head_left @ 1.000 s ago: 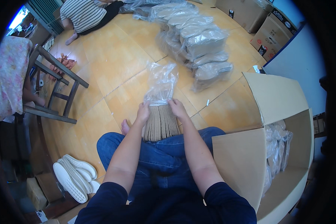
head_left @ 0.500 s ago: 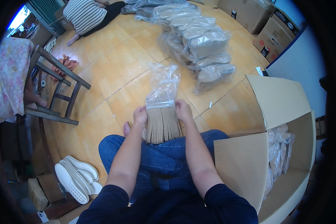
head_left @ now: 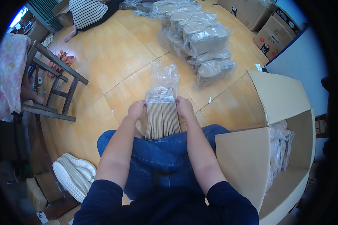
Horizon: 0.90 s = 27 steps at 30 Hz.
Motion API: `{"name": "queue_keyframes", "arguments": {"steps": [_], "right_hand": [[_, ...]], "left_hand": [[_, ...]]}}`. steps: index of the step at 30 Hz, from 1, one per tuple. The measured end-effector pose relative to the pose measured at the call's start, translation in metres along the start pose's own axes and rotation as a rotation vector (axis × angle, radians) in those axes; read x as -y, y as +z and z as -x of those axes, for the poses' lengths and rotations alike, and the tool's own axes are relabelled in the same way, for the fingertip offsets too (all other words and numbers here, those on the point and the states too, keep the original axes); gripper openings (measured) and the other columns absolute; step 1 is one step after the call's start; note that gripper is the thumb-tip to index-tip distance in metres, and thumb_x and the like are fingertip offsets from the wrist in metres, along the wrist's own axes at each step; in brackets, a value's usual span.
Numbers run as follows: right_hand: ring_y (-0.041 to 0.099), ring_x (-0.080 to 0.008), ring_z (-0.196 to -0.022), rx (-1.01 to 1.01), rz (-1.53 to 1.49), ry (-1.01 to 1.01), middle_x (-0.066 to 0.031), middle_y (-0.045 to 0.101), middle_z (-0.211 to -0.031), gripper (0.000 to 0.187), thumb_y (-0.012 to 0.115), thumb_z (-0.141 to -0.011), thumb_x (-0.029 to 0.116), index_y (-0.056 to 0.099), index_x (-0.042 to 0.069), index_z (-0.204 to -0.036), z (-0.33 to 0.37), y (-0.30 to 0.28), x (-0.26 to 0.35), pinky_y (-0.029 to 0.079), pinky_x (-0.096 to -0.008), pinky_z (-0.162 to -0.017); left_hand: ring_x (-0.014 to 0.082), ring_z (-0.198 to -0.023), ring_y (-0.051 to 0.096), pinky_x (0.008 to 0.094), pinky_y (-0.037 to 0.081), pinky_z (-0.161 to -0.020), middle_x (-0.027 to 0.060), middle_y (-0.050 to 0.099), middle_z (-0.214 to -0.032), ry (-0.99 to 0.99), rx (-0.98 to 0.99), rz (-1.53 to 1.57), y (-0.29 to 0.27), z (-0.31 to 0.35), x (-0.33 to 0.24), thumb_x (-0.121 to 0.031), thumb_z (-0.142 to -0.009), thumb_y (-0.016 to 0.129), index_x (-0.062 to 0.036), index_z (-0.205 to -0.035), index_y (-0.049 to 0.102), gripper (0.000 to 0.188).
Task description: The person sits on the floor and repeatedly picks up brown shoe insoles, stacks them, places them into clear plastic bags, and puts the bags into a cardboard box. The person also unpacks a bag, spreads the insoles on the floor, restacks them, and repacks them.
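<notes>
A stack of beige shoe soles [head_left: 162, 122] stands on edge in two rows in front of my crossed legs. A clear plastic bag [head_left: 163, 80] covers the far end of the stack, and its loose part lies flat on the floor beyond. At the left side of the bag's mouth my left hand [head_left: 137, 109] is closed on the bag's edge, the fingertips partly hidden. My right hand [head_left: 184, 107] pinches the bag's edge on the opposite side, beside the soles. The near ends of the soles stick out uncovered.
An open cardboard box [head_left: 242, 153] holding bagged goods [head_left: 279, 150] is at my right. Bagged soles [head_left: 206, 41] are piled beyond. White rubber soles [head_left: 73, 176] lie at left, near a wooden chair [head_left: 65, 93]. A person in stripes [head_left: 88, 15] sits at the back.
My left hand has shifted slightly outward and its fingers have curled tighter at the bag's edge. The right hand stays nearly in place. The whole view has shifted a little.
</notes>
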State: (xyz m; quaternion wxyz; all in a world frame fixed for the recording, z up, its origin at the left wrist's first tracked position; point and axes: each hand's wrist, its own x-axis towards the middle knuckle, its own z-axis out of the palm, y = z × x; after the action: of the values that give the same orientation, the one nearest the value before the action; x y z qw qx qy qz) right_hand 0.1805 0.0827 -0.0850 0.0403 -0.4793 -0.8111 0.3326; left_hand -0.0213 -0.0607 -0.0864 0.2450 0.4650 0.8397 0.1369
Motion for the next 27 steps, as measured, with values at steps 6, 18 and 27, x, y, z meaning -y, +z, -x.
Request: {"name": "queue_keyframes", "arguments": {"steps": [6,18,27], "right_hand": [[0.066,-0.0319,-0.099,0.06,0.074,0.057,-0.0151,0.069,-0.102,0.02,0.057,-0.085,0.01,0.067,0.013,-0.102,0.015,0.0,0.003,0.051,-0.0422,-0.084],[0.065,-0.0348,-0.1,0.265,0.344,0.005,-0.0184,0.068,-0.104,0.026,0.059,-0.08,0.007,0.066,0.009,-0.106,0.034,0.008,-0.016,0.052,-0.0429,-0.085],[0.063,-0.0333,-0.108,0.577,0.464,-0.039,-0.0192,0.066,-0.115,0.03,0.059,-0.079,0.008,0.07,0.004,-0.107,0.042,0.021,-0.039,0.051,-0.0411,-0.09]], "left_hand": [[0.0355,-0.094,0.065,0.0445,0.051,-0.085,0.0183,0.069,-0.099,0.044,0.066,-0.066,-0.008,0.013,-0.001,-0.015,-0.086,0.051,-0.014,-0.108,0.069,0.029],[0.0308,-0.1,0.065,0.0404,0.051,-0.087,0.0144,0.069,-0.105,-0.141,0.177,-0.017,0.014,0.035,-0.005,-0.02,-0.085,0.054,-0.0183,-0.108,0.069,0.028],[0.0293,-0.101,0.066,0.0388,0.05,-0.086,0.0131,0.07,-0.105,-0.134,0.459,-0.209,-0.009,0.063,-0.032,-0.023,-0.08,0.06,-0.0157,-0.104,0.069,0.027]]}}
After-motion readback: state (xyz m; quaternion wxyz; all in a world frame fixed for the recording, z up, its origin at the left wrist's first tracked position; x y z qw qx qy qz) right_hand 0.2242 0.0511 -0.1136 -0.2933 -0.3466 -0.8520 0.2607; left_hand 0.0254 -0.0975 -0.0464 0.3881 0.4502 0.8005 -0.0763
